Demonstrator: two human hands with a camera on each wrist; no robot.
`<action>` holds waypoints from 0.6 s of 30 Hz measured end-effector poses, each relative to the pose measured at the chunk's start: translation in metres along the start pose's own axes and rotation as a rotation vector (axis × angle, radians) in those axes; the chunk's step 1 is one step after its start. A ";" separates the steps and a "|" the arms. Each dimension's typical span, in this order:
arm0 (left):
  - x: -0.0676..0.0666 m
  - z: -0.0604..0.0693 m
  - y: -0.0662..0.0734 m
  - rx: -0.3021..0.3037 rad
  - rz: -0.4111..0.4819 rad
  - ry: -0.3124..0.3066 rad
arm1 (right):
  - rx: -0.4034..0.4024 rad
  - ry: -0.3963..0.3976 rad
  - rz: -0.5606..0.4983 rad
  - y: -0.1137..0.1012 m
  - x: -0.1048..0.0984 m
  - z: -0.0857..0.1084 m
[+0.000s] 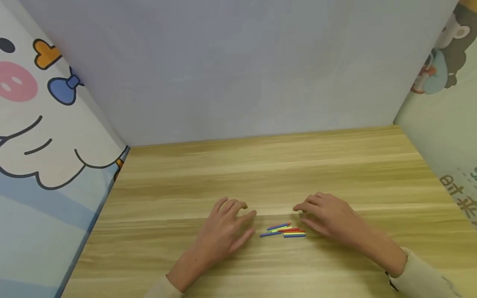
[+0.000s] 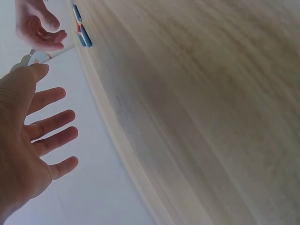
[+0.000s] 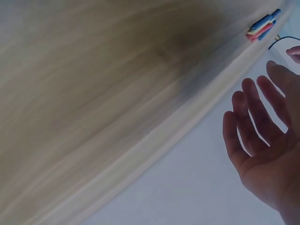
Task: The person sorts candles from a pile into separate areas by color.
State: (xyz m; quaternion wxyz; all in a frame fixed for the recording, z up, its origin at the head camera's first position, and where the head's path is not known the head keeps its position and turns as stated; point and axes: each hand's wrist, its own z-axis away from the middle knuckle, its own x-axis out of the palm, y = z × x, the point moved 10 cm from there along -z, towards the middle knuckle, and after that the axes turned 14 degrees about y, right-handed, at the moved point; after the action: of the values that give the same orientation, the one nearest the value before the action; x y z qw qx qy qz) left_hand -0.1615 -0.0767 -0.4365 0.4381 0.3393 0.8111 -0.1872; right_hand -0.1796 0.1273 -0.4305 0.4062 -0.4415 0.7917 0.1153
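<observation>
Small heap of thin coloured sticks (image 1: pixel 292 230), red, yellow and blue, on a wood-grain surface (image 1: pixel 261 165), between the person's hands. Sticks overlap, so exact count uncertain; 2, a yellow and a blue, lie parallel at the near right of the heap. Any marking on them too small to read.

Left hand (image 1: pixel 223 231): fingers apart, slightly bent, thumb out toward the heap; nothing held. Right hand (image 1: pixel 331 213): fingers relaxed, a little curved, nothing held; nearer to the sticks than the left, but apart from them. Both wrist views show bare palms. Pale sleeve (image 1: pixel 421 275) at right wrist.

Plain grey-white back panel (image 1: pixel 242 74). Left panel (image 1: pixel 74 132): white cartoon animal, pink snout, blue bow. Right panel (image 1: pixel 432 136), pale green: part of a cartoon figure above, brown Chinese characters below, 2 of them apparently 时 and 来; green lettering beside them, cut off at the edge of view.
</observation>
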 end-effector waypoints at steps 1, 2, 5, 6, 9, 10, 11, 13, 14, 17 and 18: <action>0.000 0.000 0.001 0.002 0.006 -0.001 | -0.007 -0.001 -0.006 -0.001 0.002 0.000; -0.001 -0.001 0.002 0.002 0.017 0.000 | -0.007 -0.004 -0.010 -0.002 0.004 0.000; -0.001 -0.001 0.004 0.006 0.038 0.010 | 0.005 -0.019 -0.020 -0.003 0.010 0.000; -0.001 -0.001 0.005 0.009 0.042 0.013 | 0.013 -0.024 -0.021 -0.003 0.012 -0.001; 0.000 -0.001 0.007 0.011 0.044 0.009 | 0.028 -0.035 -0.031 -0.004 0.016 -0.001; 0.001 0.000 0.008 0.010 0.045 0.004 | 0.032 -0.037 -0.036 -0.005 0.018 -0.001; 0.001 0.000 0.009 0.009 0.045 -0.002 | 0.034 -0.039 -0.043 -0.006 0.019 -0.001; 0.003 0.002 0.010 0.002 0.045 -0.016 | 0.037 -0.041 -0.053 -0.007 0.020 -0.001; 0.003 0.002 0.010 -0.001 0.045 -0.022 | 0.036 -0.040 -0.057 -0.007 0.021 -0.002; 0.004 0.003 0.011 -0.007 0.039 -0.033 | 0.034 -0.032 -0.072 -0.009 0.020 -0.002; 0.003 0.003 0.012 -0.008 0.039 -0.034 | 0.034 -0.027 -0.078 -0.009 0.020 -0.002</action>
State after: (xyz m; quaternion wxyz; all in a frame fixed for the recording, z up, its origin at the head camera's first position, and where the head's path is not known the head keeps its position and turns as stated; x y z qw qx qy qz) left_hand -0.1523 -0.0690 -0.4413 0.4568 0.3500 0.7975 -0.1813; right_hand -0.1792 0.1088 -0.4424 0.4285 -0.4635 0.7702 0.0918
